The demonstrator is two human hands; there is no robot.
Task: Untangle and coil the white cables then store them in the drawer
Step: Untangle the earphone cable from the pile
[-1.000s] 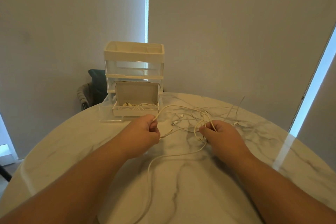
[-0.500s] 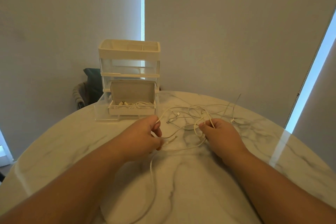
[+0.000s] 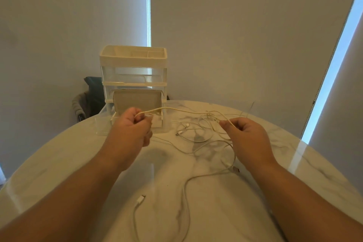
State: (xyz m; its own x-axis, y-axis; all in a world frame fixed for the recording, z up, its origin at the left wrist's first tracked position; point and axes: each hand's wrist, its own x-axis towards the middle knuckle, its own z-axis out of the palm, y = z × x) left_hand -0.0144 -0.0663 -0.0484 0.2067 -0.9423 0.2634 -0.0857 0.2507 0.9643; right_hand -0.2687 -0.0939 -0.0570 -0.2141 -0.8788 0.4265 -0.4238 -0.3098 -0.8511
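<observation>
Head view: one strand (image 3: 176,109) of the white cables (image 3: 202,131) runs side to side between the two hands, arching above the desk (image 3: 225,218). The left hand (image 3: 131,127) has its fingers (image 3: 140,119) clenched round the strand's left end, just in front of the open drawer (image 3: 102,125). The right hand (image 3: 245,137) pinches the strand in curled fingers (image 3: 227,124) where it enters the tangle, which lies on the desk just left of and below those fingers. By my reading, the right hand is nearer the knots and the left nearer the drawer. A loose plug (image 3: 141,198) lies nearer the person.
</observation>
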